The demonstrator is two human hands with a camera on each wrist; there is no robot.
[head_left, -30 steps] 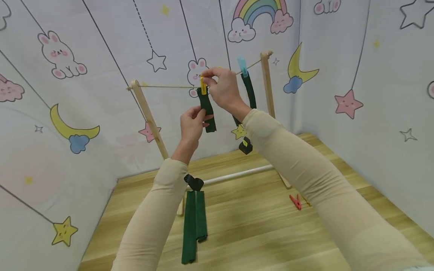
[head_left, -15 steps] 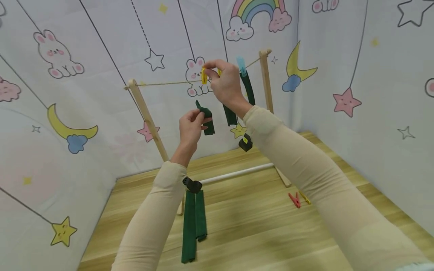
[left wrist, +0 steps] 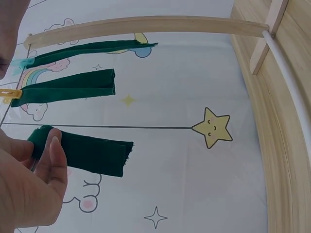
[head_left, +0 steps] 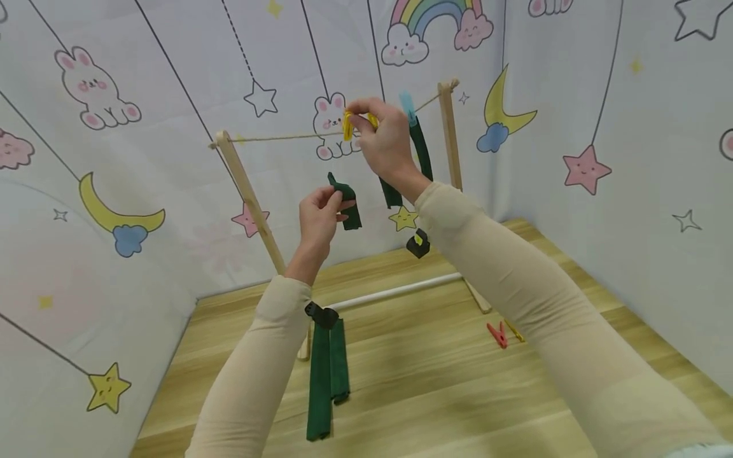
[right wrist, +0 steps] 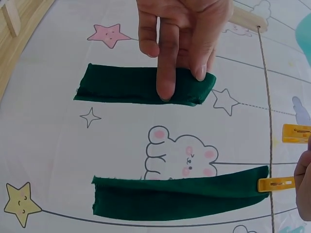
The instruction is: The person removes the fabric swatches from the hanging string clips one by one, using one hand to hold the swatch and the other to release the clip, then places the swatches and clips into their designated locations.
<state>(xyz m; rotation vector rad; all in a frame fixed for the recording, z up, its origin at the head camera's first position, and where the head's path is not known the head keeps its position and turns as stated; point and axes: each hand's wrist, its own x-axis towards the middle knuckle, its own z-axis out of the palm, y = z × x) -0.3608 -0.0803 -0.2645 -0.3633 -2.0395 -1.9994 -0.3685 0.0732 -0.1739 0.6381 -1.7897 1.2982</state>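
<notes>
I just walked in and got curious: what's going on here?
Someone is working at a string on a wooden frame. Their left hand pinches a green strip, which hangs clear of the string. The right hand holds a yellow peg just above it. Two hanging strips are clipped there, one by a blue peg, the other by a second yellow peg. On the table lie two more strips, a red peg and another yellow one.
</notes>
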